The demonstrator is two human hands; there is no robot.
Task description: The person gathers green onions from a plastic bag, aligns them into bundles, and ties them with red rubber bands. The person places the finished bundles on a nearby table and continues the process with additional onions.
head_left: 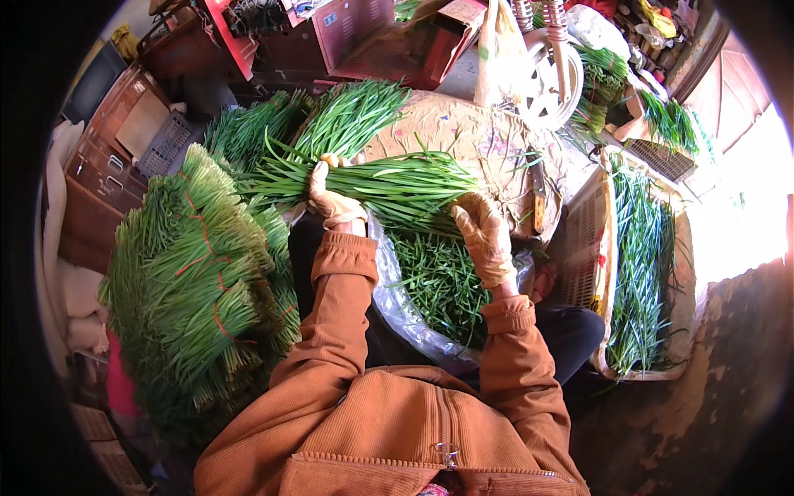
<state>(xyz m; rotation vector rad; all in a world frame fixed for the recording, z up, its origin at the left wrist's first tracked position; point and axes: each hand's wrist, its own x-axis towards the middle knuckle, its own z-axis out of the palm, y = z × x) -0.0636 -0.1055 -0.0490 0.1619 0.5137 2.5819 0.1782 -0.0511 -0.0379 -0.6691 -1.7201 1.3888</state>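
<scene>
My left hand [337, 198], in a pale glove, is closed round a loose bunch of garlic chives [397, 183] held crosswise in front of me. My right hand [484, 240], gloved too, has its fingers curled at the right end of the bunch. Below the bunch, between my legs, a clear plastic bag [389, 285] holds loose green cuttings [438, 285]. Behind the bunch is a tan-covered work surface [447, 124] with a knife [538, 202] lying at its right. More loose chives [351, 116] lie on its left part.
A tall pile of chive bundles tied with red string [194, 273] stands at my left. At the right is a lined plastic crate [608, 248] of chives [641, 264]. Further bundles [604, 74], a white wheel-shaped object [550, 87] and dark red metal cabinets [356, 33] stand behind.
</scene>
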